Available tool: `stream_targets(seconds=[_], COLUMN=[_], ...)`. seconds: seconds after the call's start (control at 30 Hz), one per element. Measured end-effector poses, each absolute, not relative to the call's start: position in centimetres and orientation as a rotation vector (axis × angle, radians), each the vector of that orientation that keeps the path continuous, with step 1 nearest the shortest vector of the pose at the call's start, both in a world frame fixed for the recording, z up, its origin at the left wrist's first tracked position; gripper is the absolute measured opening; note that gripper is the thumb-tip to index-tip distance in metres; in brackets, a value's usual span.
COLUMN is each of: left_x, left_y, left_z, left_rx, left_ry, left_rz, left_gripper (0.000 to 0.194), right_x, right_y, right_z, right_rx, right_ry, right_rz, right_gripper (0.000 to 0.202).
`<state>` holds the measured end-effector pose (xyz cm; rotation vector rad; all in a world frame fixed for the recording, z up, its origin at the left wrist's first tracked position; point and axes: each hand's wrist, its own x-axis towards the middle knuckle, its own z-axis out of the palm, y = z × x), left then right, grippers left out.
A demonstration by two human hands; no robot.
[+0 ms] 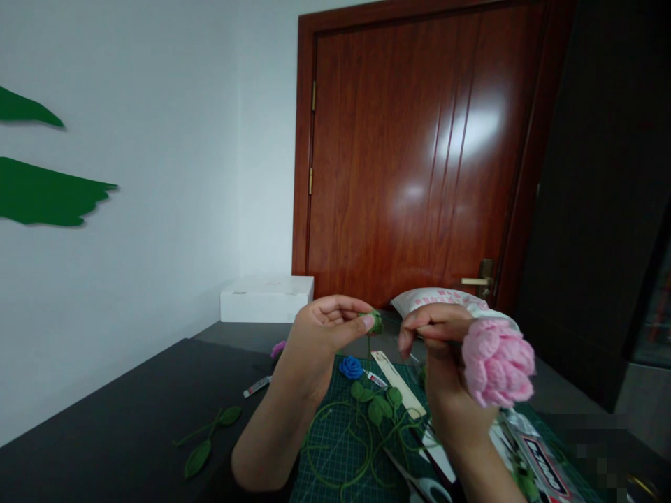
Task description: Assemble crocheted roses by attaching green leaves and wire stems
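Note:
Between the thumb and fingertips of my left hand point(330, 332) is a small green crocheted piece point(376, 323), with a thin green strand hanging below it. My right hand point(443, 349) is closed, with a pink crocheted flower point(499, 363) standing out on its right side. The flower's stem is mostly hidden by the fingers. The two hands are raised over the table and a short gap lies between them. Beneath them are a blue crocheted rose point(351, 367) and a cluster of green crocheted leaves point(375, 406) with long curling stems.
A green cutting mat point(328, 447) carries scissors point(427, 487), a cream-coloured strip point(398, 384) and a small tube point(375, 379). Loose leaves point(198, 457) lie on the dark table at left. Behind are a white box point(266, 299) and a white printed bag point(440, 299).

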<state>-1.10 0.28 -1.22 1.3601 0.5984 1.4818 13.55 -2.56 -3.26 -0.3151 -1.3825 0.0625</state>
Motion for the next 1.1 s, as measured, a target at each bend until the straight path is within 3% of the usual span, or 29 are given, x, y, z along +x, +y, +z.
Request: stream_targets(seconds=[0.43,0.77,1.1], left_x=[-0.4,-0.7,-1.1], left_y=[-0.1,-0.3,-1.4], left_z=[-1.4,-1.2,-0.9], left_rx=[1.318,1.297,1.368], left_ry=[0.545,0.514,0.504], left_rz=[1.609,1.511,1.570], left_gripper=[0.012,0.014,0.016], right_x=[13.8,13.0,13.9], right_y=[-0.7,-2.5,-1.6], right_z=[-4.3,-3.0,-3.8], right_rx=[-0.156,-0.122,-0.412], right_ry=[-1.460,-1.454,-1.442], right_rz=[0.040,0.067,-0.336], right_gripper=[0.014,0.009,0.016])
